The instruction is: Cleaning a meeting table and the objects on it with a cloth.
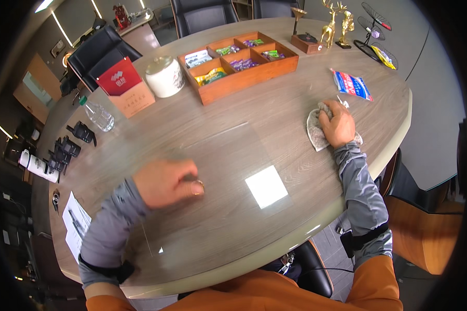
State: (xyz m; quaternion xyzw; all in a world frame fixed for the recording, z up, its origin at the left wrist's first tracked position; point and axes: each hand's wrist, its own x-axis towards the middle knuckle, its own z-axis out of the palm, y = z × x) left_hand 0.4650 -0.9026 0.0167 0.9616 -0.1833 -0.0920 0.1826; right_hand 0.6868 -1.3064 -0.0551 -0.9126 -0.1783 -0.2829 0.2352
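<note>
My right hand (pixel 337 123) rests at the table's right side with its fingers bunched around a mottled grey-and-white cloth (pixel 314 128). Part of the cloth spreads flat beneath the hand on the wood-grain tabletop (pixel 295 112). Blurred by motion, my left hand (pixel 167 182) is over a clear sheet (pixel 225 163) on the table, its fingers curled and a gold ring on one of them. Whether anything lies inside those fingers is not visible. A bright white square reflection shows on the sheet between the two hands.
Beyond my right hand lies a blue-and-red packet (pixel 352 84). A wooden compartment tray (pixel 249 79) holds wrapped snacks; a lidded white jar (pixel 165 77), a red-and-tan box (pixel 126 87) and a water bottle (pixel 98 114) stand left of it. Black handheld radios (pixel 68 147) and papers (pixel 76 221) line the left edge.
</note>
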